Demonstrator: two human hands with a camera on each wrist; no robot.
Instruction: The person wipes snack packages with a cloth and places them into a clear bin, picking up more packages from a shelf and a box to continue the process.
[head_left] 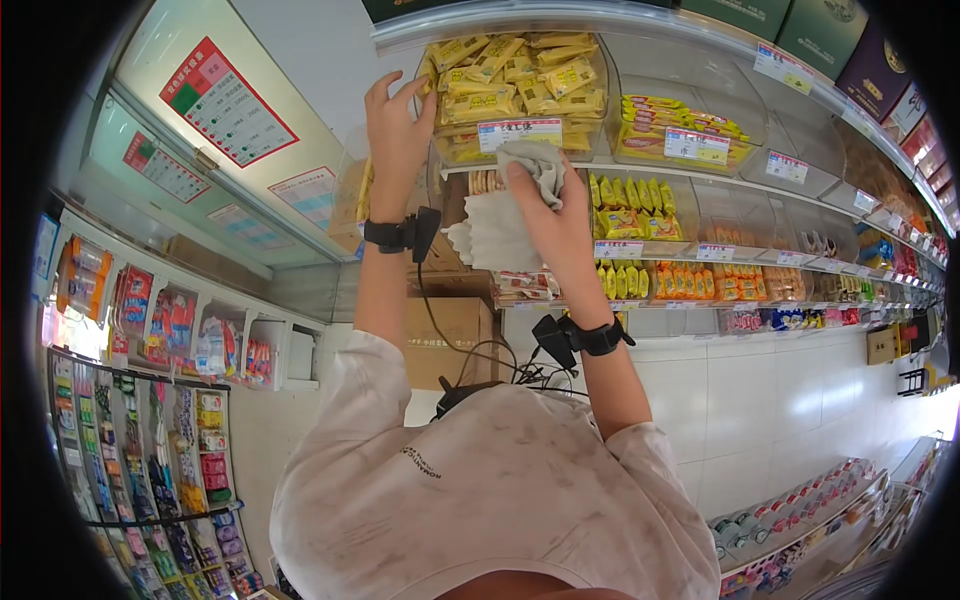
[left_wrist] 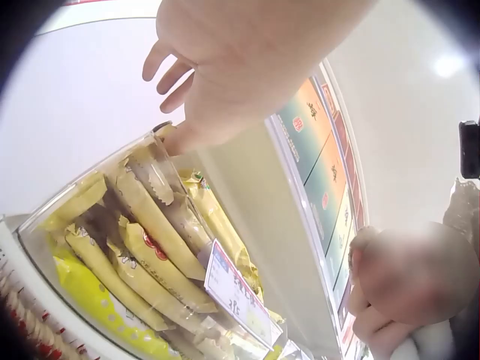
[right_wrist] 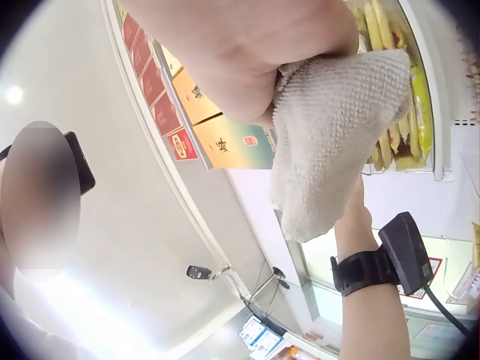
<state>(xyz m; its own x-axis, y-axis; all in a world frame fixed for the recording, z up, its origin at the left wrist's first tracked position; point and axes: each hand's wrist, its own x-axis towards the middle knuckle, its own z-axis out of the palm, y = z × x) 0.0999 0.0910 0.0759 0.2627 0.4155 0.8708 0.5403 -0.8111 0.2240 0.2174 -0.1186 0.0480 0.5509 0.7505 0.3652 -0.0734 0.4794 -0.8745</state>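
Observation:
My right hand (head_left: 552, 212) grips a crumpled grey-white cloth (head_left: 503, 230) in front of the upper shelf, part of it hanging below the fingers. The cloth's ribbed weave (right_wrist: 337, 127) shows up close in the right wrist view. My left hand (head_left: 400, 130) is raised at the left side of a clear bin (head_left: 612, 100) full of yellow-wrapped snack packs (head_left: 490, 95). In the left wrist view, the left thumb is at the bin's top corner, and the other fingers (left_wrist: 174, 76) are spread apart beyond it. A price label (left_wrist: 238, 291) sits on the bin's front.
More clear bins of packaged snacks (head_left: 632, 208) run along the shelves to the right. Cardboard boxes (head_left: 448, 340) stand below, in front of my body. A glass-doored cabinet (head_left: 200, 190) is at the left. Cables (head_left: 425, 310) hang from the wrist cameras.

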